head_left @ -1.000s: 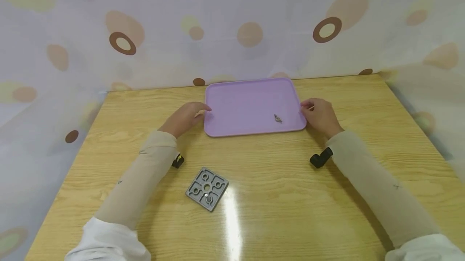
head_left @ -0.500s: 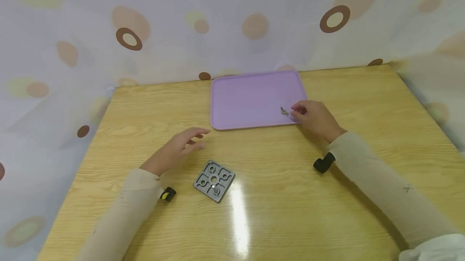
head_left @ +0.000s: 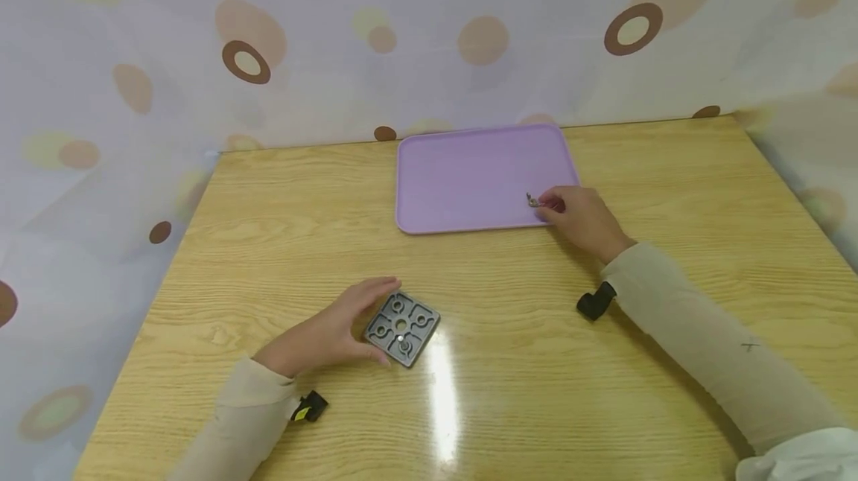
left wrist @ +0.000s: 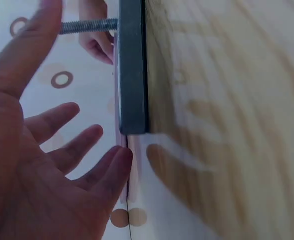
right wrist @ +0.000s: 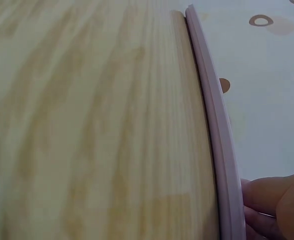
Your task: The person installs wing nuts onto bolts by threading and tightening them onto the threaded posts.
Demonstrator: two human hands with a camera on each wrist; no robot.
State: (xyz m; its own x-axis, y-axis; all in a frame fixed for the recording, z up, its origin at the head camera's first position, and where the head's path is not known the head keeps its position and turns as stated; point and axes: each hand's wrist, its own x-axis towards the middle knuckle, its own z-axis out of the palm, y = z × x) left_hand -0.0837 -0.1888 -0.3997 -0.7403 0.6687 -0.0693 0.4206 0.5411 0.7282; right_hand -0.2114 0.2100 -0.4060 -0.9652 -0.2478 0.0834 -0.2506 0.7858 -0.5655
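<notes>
A grey square metal plate (head_left: 385, 339) with several round bosses and a hole in its middle lies on the table. An upright threaded bolt (left wrist: 89, 26) stands out of it. My left hand (head_left: 328, 336) is spread beside the plate's left side, thumb and index finger to either side of its left corner. On the purple tray (head_left: 469, 176), near its front right corner, is a small metal wing nut (head_left: 532, 200). My right hand (head_left: 585, 220) pinches one of its wings between thumb and fingertips. In the right wrist view the fingers (right wrist: 269, 195) show behind the tray's rim.
The wooden table (head_left: 281, 205) backs onto a patterned cloth (head_left: 415, 79), which also hangs at the left and right. The tray lies at the table's rear edge. Black wrist cameras (head_left: 596, 301) hang from both sleeves.
My left hand has left the tray's left edge and come down and back to the metal plate. My right hand has moved from the tray's right edge inward onto the wing nut.
</notes>
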